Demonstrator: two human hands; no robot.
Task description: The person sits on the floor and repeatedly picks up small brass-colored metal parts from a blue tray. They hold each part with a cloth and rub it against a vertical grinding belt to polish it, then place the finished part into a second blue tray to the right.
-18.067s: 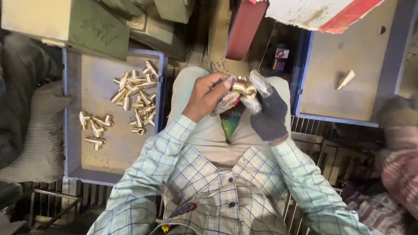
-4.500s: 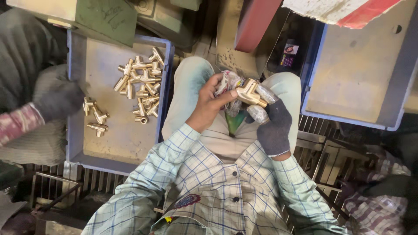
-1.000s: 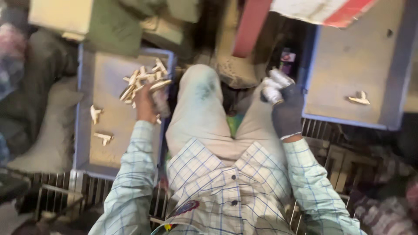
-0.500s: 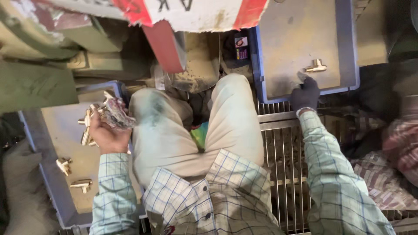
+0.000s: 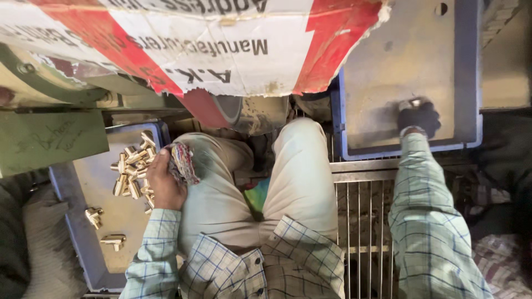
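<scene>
Right hand [image 5: 419,117], gloved, has swung out and closed on a brass piece [image 5: 414,103] in the right tray [image 5: 465,72]. Left hand [image 5: 162,180] now grips a rag [image 5: 182,161] at the brass fittings [image 5: 133,171].

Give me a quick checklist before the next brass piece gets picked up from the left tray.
1. Left hand at the brass fittings: ok, resting on the pile.
2. Patterned cloth in the left hand: ok.
3. Gloved right hand free: not ok, a small metal piece sits at its fingertips over the right tray.
4. Left tray stocked: ok.
5. Left grip closed on a fitting: cannot tell.
</scene>
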